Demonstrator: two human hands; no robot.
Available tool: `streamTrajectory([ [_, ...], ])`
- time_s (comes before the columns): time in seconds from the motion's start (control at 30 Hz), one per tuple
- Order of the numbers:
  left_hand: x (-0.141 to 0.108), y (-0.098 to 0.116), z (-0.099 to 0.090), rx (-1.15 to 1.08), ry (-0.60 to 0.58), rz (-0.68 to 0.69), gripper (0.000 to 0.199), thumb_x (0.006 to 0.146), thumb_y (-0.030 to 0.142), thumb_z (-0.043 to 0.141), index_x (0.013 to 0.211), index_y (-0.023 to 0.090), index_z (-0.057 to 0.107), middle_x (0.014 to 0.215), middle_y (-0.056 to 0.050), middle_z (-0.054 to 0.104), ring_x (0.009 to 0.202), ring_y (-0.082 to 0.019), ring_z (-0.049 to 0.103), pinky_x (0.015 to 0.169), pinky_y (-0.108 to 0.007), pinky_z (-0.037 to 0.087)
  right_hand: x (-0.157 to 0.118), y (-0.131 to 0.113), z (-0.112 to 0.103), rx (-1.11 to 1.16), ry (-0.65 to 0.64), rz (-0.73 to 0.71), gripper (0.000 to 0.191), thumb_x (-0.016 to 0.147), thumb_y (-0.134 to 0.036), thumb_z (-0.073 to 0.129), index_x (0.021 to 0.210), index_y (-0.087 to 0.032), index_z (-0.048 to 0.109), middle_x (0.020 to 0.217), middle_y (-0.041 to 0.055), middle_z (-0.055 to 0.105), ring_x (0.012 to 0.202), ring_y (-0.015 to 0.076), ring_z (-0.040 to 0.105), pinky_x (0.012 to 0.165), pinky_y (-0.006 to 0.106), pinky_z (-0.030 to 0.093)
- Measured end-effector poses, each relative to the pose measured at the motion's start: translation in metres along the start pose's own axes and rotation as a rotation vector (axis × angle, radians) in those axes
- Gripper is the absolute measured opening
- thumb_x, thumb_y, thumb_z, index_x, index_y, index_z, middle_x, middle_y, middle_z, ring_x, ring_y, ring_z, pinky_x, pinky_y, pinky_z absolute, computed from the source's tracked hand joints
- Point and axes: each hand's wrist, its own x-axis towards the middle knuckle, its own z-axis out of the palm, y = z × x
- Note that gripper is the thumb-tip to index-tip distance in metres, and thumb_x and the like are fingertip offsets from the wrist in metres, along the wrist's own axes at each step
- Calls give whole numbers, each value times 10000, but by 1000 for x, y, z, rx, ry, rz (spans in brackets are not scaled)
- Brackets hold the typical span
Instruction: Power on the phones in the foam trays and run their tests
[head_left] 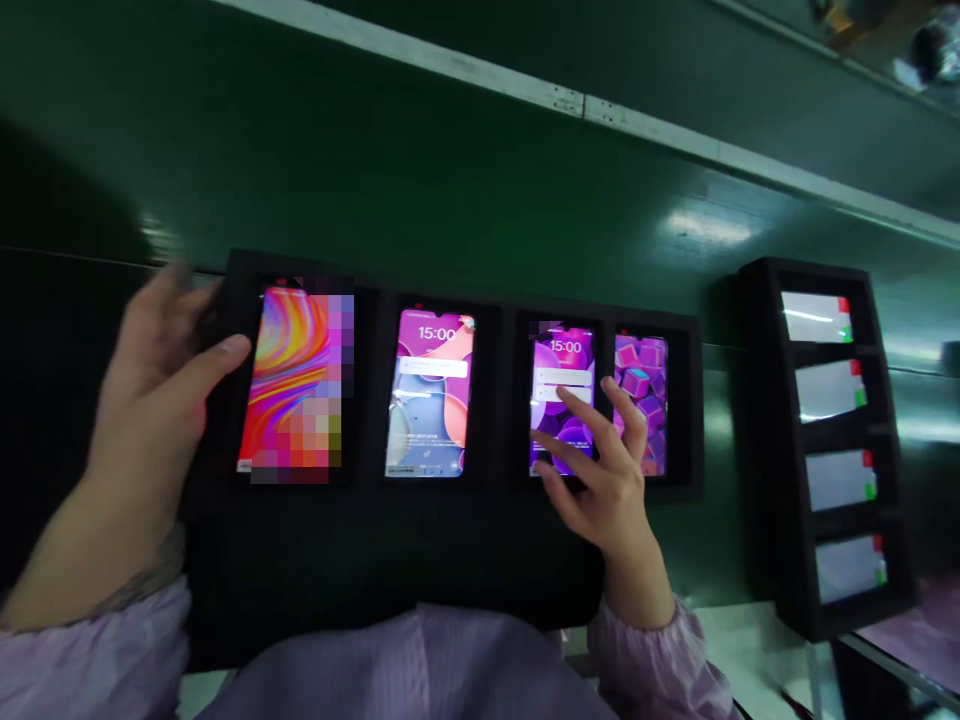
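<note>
Checking lit screens: right hand (600, 470), fingers spread, taps the third phone (559, 400) while left hand (161, 380), fingers open, steadies the black tray's (300, 560) left edge; next needs a light touch

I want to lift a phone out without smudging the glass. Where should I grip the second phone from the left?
Probably by its two long side edges, coming from above: the second phone lies face up, sunk in the black foam tray, so only its edges offer a grip off the glass.

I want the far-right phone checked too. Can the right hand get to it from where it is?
Probably yes: the right hand hovers over the third phone, and the far-right phone lies uncovered right beside it in the same black tray.
</note>
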Motion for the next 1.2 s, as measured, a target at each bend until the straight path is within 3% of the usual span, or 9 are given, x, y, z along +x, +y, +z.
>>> streamTrajectory([
  [0.1,3,8,2,-54,59,-77,955,543,502,945,1366,106,667,1551,-108,577,1542,-405,419,1347,-653,221,3,1,6,-150,47,94,210,1056,-286,609,1171,-183,752,1467,157,608,1560,392,342,1184,615,437],
  [0.23,0,11,-2,-74,27,-92,814,618,409,874,1363,144,682,1499,-76,627,1496,-408,481,1330,-709,229,10,-17,9,-184,79,41,262,1067,-318,584,1245,-185,722,1513,163,553,1599,371,264,1239,599,379],
  [0.37,-5,2,-10,-111,-80,-9,761,668,319,806,1407,202,665,1519,-7,610,1535,-384,430,1358,-674,188,20,-56,22,-2,-53,-61,238,1082,-358,552,1183,-232,727,1513,108,552,1646,334,131,1302,567,308],
  [0.5,-7,-4,-17,-43,-99,49,736,703,394,826,1411,262,675,1537,27,585,1561,-383,385,1343,-649,230,25,-73,38,3,-174,2,278,1091,-372,532,1250,-221,704,1582,121,508,1656,381,27,1287,683,268],
  [0.63,-12,5,-20,-22,-113,-65,759,729,381,832,1460,337,632,1564,44,566,1561,-360,400,1312,-625,315,26,-68,42,-31,-97,53,391,1094,-391,509,1360,-136,641,1591,229,446,1640,402,108,1247,686,339],
  [0.73,-14,13,-20,-26,-125,-132,820,695,348,873,1474,331,617,1574,48,561,1574,-319,389,1357,-558,208,25,-64,39,19,-44,27,317,1087,-354,530,1293,-166,679,1548,197,500,1618,376,206,1232,627,397],
  [0.83,-13,14,-22,-26,-155,-150,966,637,526,946,1503,297,584,1617,16,516,1592,-339,350,1354,-570,195,25,-64,37,65,-32,14,251,1075,-294,551,1216,-180,725,1506,168,557,1606,363,248,1234,595,409],
  [0.97,-5,0,-30,-4,-262,-48,1167,545,768,930,1542,312,532,1673,-1,444,1624,-360,271,1351,-593,131,25,-65,36,129,-34,-19,232,1065,-221,555,1130,-177,773,1443,150,619,1599,328,284,1241,531,421],
  [1.2,5,-26,-51,100,-447,93,1294,595,789,892,1658,365,287,1750,-62,283,1636,-432,173,1253,-744,110,26,-67,33,203,-112,-115,211,1034,-215,597,993,-201,803,1395,115,679,1589,306,309,1251,525,429],
])
